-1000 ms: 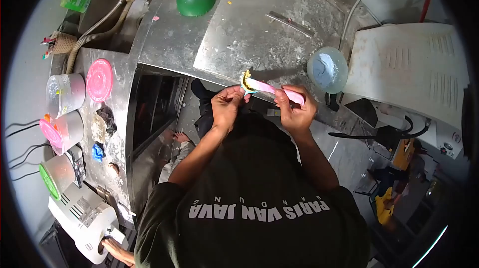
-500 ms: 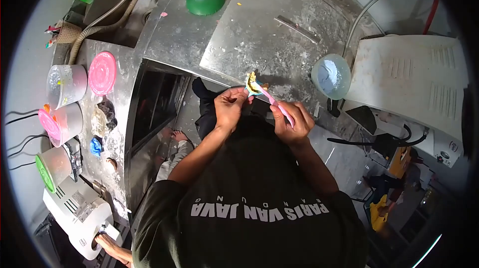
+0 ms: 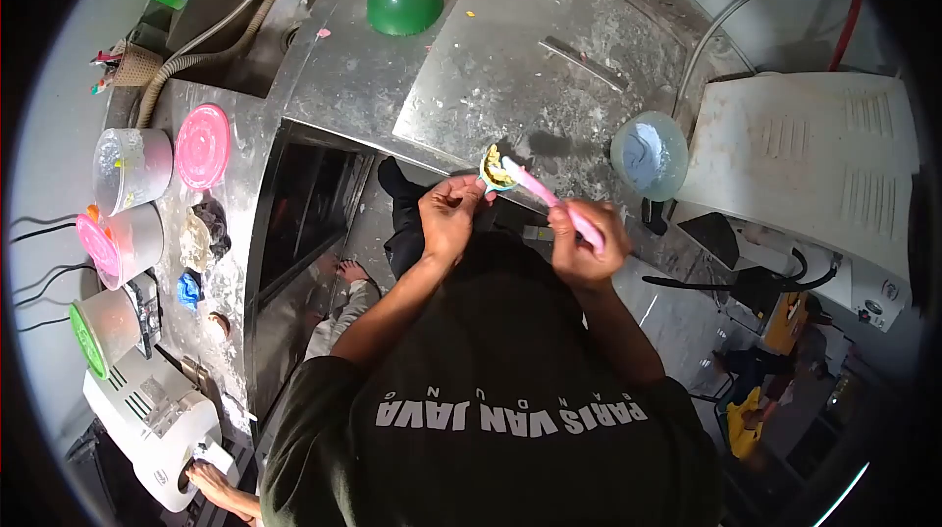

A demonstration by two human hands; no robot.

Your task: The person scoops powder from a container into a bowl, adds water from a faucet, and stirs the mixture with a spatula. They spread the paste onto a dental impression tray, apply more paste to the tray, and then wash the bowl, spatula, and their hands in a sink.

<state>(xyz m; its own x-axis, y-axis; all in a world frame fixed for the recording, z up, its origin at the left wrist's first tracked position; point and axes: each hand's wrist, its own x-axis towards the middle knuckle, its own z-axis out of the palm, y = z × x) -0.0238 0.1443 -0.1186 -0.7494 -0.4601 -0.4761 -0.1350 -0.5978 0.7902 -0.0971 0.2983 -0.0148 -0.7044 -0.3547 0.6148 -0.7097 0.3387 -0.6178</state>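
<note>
My left hand (image 3: 446,218) is closed, pinching the lower edge of a small light-blue tray (image 3: 485,180) between thumb and fingertips. Crumbly yellow material (image 3: 494,164) with a darker rim lines the tray's inside, which faces up toward me. In my closed right hand (image 3: 591,244) is a pink-handled tool (image 3: 549,195), shaped like a toothbrush. Its white head lies right at the yellow material's right edge. Both hands are in front of my shirt, near the front edge of the metal counter (image 3: 461,85).
An upturned green bowl (image 3: 404,2) and a flat strip (image 3: 583,63) lie on the counter. Right of them stands a pale bowl (image 3: 649,156) with whitish contents. Lidded tubs (image 3: 132,171) line the left side. Another person's hand (image 3: 211,481) reaches a white machine (image 3: 162,429).
My right hand has shifted slightly right, and the pink-handled tool has moved with it. The tray has turned a little, showing more of its inside. My left hand has barely moved.
</note>
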